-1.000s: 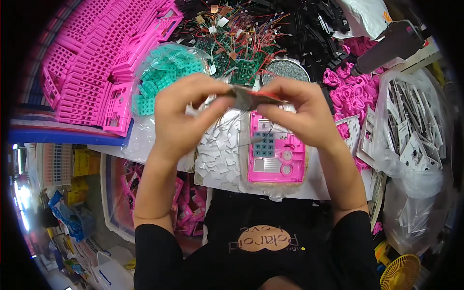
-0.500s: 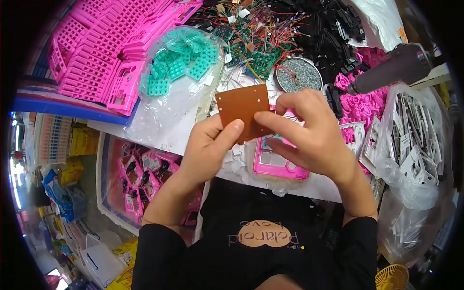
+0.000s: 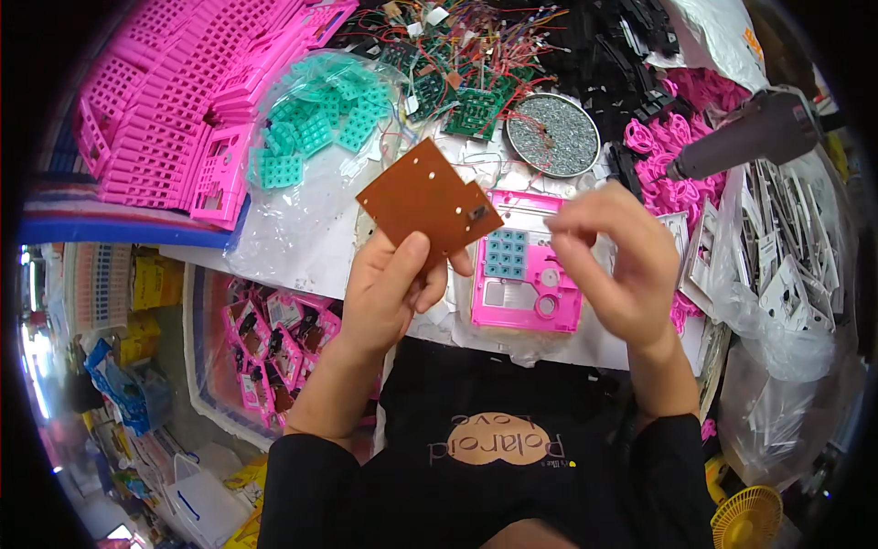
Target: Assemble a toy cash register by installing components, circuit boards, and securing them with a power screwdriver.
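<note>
My left hand (image 3: 389,288) pinches a brown circuit board (image 3: 412,206) by its lower edge, thumb on the front. The board is tilted, with several small holes and a small dark part near its right corner. My right hand (image 3: 631,265) is raised to the right of the board, apart from it, with fingers bent, thumb and forefinger apart and nothing visible between them. Below and between my hands a pink plastic casing (image 3: 526,317) lies on the white worktop. A teal rubber keypad (image 3: 506,254) sits in its left part. My right fingertips hide some of the casing's upper right side.
Pink casings (image 3: 165,137) are stacked at the far left, beside a bag of teal keypads (image 3: 315,134). Wired green boards (image 3: 476,112) and a round dish of screws (image 3: 552,135) lie at the back. An electric screwdriver (image 3: 750,137) hangs at right above pink parts (image 3: 658,137).
My right hand has come off the board and moved right. My left hand has turned the board to a slant and shifted it left, uncovering the pink casing and its keypad.
</note>
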`<state>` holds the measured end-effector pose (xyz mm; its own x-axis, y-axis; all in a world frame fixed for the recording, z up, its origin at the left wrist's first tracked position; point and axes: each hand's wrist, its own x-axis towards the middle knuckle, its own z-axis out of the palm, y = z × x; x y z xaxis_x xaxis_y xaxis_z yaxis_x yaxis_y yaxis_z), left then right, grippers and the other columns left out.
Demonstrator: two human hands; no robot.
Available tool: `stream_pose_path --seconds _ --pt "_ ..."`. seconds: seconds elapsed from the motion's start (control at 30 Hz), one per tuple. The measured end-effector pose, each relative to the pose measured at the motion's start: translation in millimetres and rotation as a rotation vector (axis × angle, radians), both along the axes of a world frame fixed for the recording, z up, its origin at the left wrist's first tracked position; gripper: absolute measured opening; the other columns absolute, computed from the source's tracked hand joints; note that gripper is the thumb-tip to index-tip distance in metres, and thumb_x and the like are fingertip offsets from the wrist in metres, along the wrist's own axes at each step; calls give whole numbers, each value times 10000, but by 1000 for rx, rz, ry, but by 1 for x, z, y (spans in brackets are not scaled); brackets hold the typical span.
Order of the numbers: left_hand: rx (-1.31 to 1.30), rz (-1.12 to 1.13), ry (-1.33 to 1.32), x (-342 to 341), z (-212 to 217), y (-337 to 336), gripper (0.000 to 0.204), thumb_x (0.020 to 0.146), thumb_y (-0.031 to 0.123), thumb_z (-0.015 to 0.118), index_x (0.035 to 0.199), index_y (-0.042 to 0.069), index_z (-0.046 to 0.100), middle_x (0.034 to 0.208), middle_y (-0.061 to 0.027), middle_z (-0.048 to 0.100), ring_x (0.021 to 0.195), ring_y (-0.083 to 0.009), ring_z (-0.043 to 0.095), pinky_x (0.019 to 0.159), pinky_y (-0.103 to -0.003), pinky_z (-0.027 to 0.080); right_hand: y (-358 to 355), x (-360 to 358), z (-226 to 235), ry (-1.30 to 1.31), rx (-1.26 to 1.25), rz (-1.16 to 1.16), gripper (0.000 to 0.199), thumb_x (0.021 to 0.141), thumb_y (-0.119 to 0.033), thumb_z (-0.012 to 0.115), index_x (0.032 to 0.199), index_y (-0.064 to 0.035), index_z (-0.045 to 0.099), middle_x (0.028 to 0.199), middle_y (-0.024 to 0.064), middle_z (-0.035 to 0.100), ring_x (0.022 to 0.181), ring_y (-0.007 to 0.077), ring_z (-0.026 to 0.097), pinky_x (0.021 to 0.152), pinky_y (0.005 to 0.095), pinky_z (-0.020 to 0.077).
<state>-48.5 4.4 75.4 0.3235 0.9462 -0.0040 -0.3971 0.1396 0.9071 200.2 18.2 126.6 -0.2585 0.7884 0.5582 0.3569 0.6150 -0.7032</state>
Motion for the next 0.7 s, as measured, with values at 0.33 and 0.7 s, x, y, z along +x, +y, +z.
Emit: stream_pose_path --seconds 0.33,0.7 --pt "-98 -80 24 -12 -6 -15 528 1029 388 587 1275 -77 558 923 -202 677 487 -82 414 421 -198 274 22 -11 1 -202 60 107 171 769 -74 779 931 -90 727 859 50 627 819 252 613 663 353 500" --pt "-90 -41 -54 -15 -19 -15 386 1072 295 504 1263 -35 558 881 -174 680 508 -81 430 472 -212 335 7 -10 -1 -275 468 -17 247 714 -20 806 939 -75 720 1024 63 717 807 250 608 674 360 501"
